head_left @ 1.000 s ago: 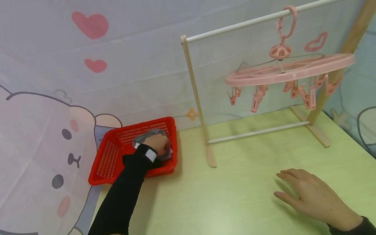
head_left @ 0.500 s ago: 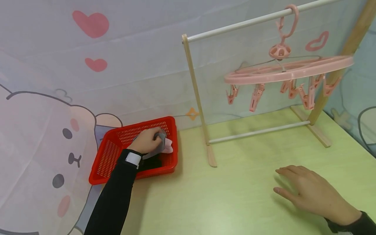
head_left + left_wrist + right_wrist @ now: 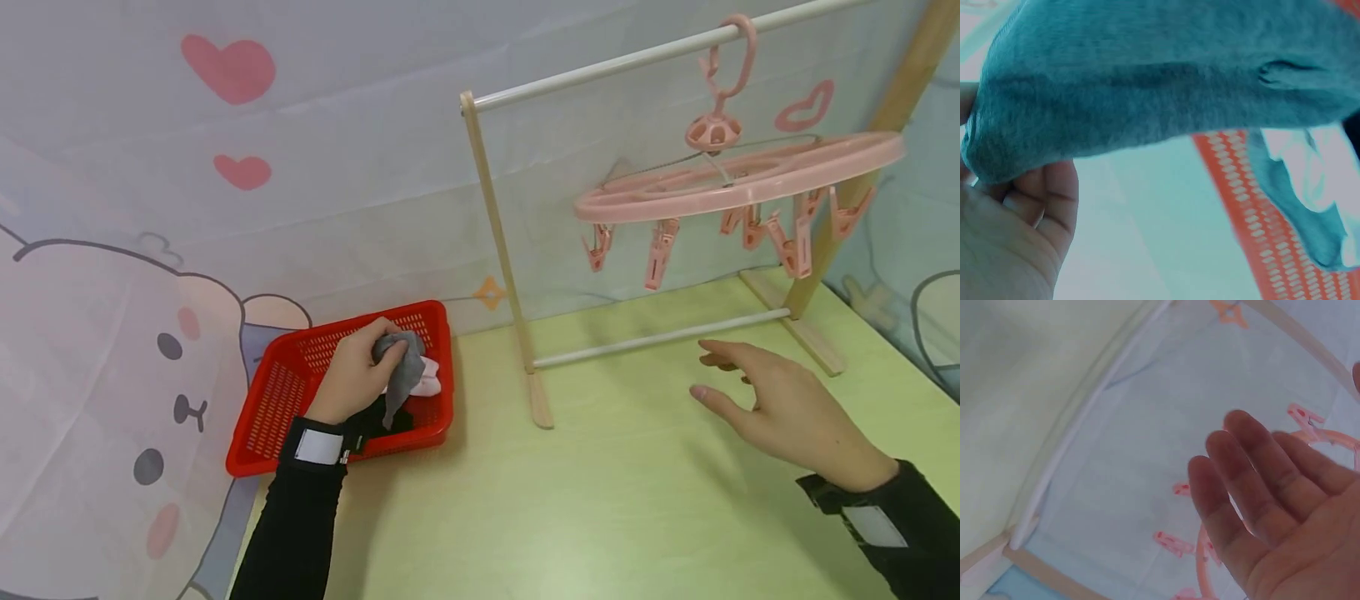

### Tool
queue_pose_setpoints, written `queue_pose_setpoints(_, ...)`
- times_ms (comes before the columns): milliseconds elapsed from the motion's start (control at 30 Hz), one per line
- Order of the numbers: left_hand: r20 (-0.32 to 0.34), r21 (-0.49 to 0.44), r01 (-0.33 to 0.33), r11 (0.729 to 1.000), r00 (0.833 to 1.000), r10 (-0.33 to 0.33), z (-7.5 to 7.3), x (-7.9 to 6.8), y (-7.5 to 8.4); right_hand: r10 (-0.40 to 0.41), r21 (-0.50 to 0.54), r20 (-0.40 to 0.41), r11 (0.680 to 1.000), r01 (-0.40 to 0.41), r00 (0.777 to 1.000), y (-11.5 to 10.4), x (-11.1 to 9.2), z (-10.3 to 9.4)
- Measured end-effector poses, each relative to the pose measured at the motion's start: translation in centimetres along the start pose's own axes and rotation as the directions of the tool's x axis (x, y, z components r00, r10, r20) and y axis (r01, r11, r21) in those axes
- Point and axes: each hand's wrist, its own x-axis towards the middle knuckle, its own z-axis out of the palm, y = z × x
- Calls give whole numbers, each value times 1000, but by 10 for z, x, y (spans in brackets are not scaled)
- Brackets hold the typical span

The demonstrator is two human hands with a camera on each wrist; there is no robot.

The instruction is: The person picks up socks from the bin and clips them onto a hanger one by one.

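My left hand (image 3: 352, 372) pinches a grey sock (image 3: 406, 372) between thumb and fingers, just above the red basket (image 3: 448, 408). In the left wrist view the grey sock (image 3: 1147, 94) stretches across the top, with the left hand (image 3: 1016, 231) at its end. Inside the basket lie a pale pink and white cloth piece (image 3: 429, 380) and black cloth (image 3: 402, 419), partly hidden. My right hand (image 3: 795, 408) hovers over the table below the pink clip hanger (image 3: 675, 204), fingers relaxed, holding nothing. The right wrist view shows this right hand (image 3: 1285, 519) with its fingers extended.
The hanger hooks over the white top rod (image 3: 615, 67) of a wooden rack, with several pink clips (image 3: 660, 254) dangling below. A lower white rod (image 3: 660, 337) joins the rack's feet on the pale yellow-green table (image 3: 570, 508). A printed cloth backdrop (image 3: 360, 150) stands behind.
My left hand has drawn the grey sock up from the basket's pile and shifted slightly left. My right hand has risen off the table, toward the rack.
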Motion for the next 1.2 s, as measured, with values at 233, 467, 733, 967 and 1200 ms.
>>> queue_pose_setpoints(233, -202, -48, -74, 996, 977, 63, -5, -7, 39, -20, 109, -109, 994, 32, 994, -9, 39, -7)
queue_pose_setpoints(467, -334, -118, -179, 977, 933, 130, -11, -13, 93, 57, 268, -149, 963, -15, 987, -22, 64, -5)
queue_pose_setpoints(733, -326, -207, -210, 956, 936, 135, 24, -10, 106, 96, 353, -200, 935, -20, 975, -34, 94, -3)
queue_pose_setpoints(967, -349, -288, -300, 909, 917, 192, 56, 1, 140, 120, 368, -319, 930, 6, 940, -40, 106, -6)
queue_pose_setpoints(1200, -349, -308, -362, 880, 903, 250, 72, 17, 185, 133, 403, -321, 915, 8, 938, -43, 108, -11)
